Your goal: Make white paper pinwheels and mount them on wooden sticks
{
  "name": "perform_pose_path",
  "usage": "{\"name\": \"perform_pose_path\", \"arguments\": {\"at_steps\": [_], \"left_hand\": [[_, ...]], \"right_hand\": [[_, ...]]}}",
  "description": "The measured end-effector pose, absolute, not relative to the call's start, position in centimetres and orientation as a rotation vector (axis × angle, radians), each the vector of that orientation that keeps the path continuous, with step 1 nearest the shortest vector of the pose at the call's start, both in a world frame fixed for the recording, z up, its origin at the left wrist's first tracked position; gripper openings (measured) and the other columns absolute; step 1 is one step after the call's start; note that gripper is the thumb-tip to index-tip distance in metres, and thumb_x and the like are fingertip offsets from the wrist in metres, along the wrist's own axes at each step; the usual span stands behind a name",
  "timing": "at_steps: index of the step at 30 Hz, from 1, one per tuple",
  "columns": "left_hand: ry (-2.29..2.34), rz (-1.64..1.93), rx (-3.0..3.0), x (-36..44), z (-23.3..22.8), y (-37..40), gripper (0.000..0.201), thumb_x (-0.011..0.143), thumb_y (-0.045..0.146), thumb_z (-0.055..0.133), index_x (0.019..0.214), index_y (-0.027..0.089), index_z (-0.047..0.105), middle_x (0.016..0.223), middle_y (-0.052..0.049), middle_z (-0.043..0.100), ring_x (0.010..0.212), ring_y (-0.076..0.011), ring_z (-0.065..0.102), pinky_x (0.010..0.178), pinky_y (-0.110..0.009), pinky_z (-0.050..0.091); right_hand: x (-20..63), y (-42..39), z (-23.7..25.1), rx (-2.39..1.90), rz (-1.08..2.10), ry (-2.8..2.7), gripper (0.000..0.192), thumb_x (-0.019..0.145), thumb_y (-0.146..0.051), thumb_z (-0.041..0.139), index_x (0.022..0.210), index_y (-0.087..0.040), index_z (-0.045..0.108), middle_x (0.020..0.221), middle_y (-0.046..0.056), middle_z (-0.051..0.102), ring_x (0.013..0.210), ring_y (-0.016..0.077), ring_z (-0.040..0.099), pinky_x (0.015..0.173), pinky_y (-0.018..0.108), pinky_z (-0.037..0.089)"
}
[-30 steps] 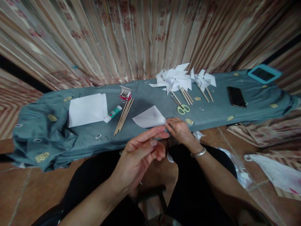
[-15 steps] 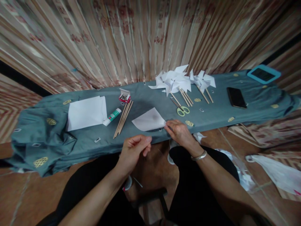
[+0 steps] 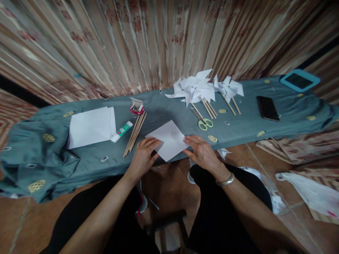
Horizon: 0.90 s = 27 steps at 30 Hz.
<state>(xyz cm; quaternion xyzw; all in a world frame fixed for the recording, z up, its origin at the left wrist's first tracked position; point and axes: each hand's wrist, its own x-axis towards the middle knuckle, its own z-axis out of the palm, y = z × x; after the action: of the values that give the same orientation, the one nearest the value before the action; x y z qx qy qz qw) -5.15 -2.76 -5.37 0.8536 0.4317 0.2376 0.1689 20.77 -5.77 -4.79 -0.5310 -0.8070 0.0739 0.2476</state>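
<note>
Paper (image 3: 169, 139): flat on counter (image 3: 238, 128). Left hand (image 3: 144, 155) grip spread, fingertips on its left edge; right hand (image 3: 201, 151) grip spread, pressing right corner. Sticks (image 3: 134, 134) just left.

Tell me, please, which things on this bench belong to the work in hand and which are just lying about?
In hand: paper square, left hand, right hand.
Likely part of it: sticks, glue, pin box, scissors, pinwheels, paper stack.
Lying about: phone, tablet.
</note>
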Motion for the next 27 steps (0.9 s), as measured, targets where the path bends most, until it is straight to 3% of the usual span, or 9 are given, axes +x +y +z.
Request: {"name": "perform_pose_path", "arguments": {"at_steps": [6, 12, 21, 27], "left_hand": [[1.199, 0.663, 2.535, -4.8, -5.0, -2.7, 0.026, 0.092, 0.016, 0.053, 0.113, 0.018, 0.068, 0.112, -0.010, 0.073, 0.107, -0.0250, 0.064, 0.094, -0.044, 0.047], [1.172, 0.701, 2.558, -3.4, -4.8, -2.8, 0.028, 0.097, 0.025, 0.047, 0.110, 0.016, 0.070, 0.097, -0.011, 0.074, 0.090, -0.0231, 0.068, 0.084, -0.039, 0.051], [1.381, 0.793, 2.149, -4.2, -5.1, -1.5, 0.040, 0.093, 0.036, 0.055, 0.128, 0.018, 0.060, 0.107, -0.010, 0.072, 0.094, -0.0227, 0.068, 0.088, -0.038, 0.054], [1.431, 0.791, 2.081, -5.5, -5.6, -1.2, 0.041, 0.091, 0.030, 0.058, 0.130, 0.017, 0.059, 0.098, -0.008, 0.073, 0.092, -0.0221, 0.068, 0.088, -0.039, 0.054]], "right_hand": [[20.2, -6.3, -4.8, -1.409, 0.198, -2.161, 0.037, 0.084, -0.032, 0.069, 0.116, -0.013, 0.065, 0.125, 0.018, 0.067, 0.118, 0.0323, 0.060, 0.100, 0.051, 0.051], [18.5, -6.0, -4.2, -1.375, 0.370, -2.030, 0.021, 0.096, -0.030, 0.052, 0.105, -0.019, 0.068, 0.106, 0.010, 0.074, 0.103, 0.0243, 0.066, 0.095, 0.042, 0.053], [17.5, -2.6, -4.9, -1.669, 0.516, -1.726, 0.020, 0.091, -0.033, 0.055, 0.093, -0.022, 0.072, 0.091, 0.006, 0.077, 0.087, 0.0235, 0.071, 0.080, 0.033, 0.054], [17.1, -1.7, -5.1, -1.823, 0.446, -1.697, 0.019, 0.089, -0.033, 0.058, 0.098, -0.020, 0.070, 0.090, 0.007, 0.076, 0.085, 0.0251, 0.071, 0.075, 0.032, 0.053]]}}
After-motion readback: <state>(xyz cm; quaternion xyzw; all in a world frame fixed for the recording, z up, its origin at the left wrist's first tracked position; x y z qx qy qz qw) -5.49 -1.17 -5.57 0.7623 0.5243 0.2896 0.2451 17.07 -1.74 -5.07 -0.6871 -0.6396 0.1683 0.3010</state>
